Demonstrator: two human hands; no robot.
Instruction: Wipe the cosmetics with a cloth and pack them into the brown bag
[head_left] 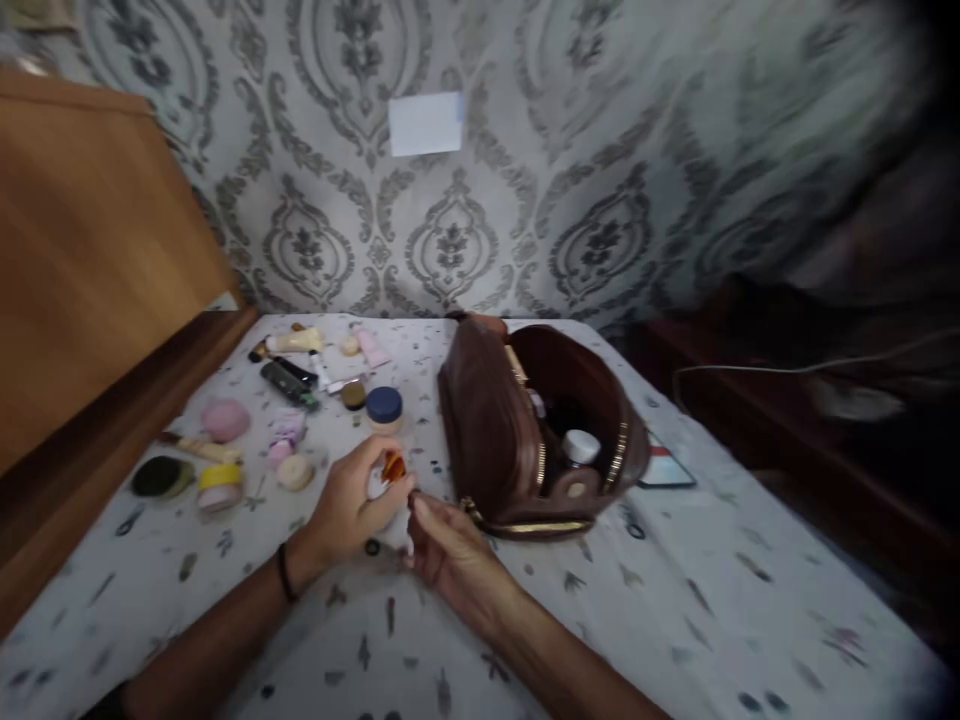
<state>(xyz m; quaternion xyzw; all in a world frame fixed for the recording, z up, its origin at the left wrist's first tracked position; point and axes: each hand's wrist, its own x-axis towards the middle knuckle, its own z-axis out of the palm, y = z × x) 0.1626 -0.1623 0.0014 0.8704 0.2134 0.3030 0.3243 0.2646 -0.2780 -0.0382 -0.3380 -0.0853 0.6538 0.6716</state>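
Nearest, at centre: left hand [349,515] pinches a small orange-capped item [393,467] between thumb and fingers.
Right hand: right hand [450,550] curls loosely, fingertips meeting the left hand's; it grips nothing I can make out.
Surface: patterned cloth surface [675,600].
Just beyond: brown pouch [495,430], unzipped, white-capped bottle [581,446] inside.
Far left: blue-lidded jar [384,405], pink compact [225,420].

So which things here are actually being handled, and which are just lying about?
In hand:
left hand gripping a small orange item
right hand, fingertips meeting the left
brown pouch, open, beside both hands

Lying about:
blue-lidded jar
pink puff
yellow-lidded jar
dark compact
card beside the pouch
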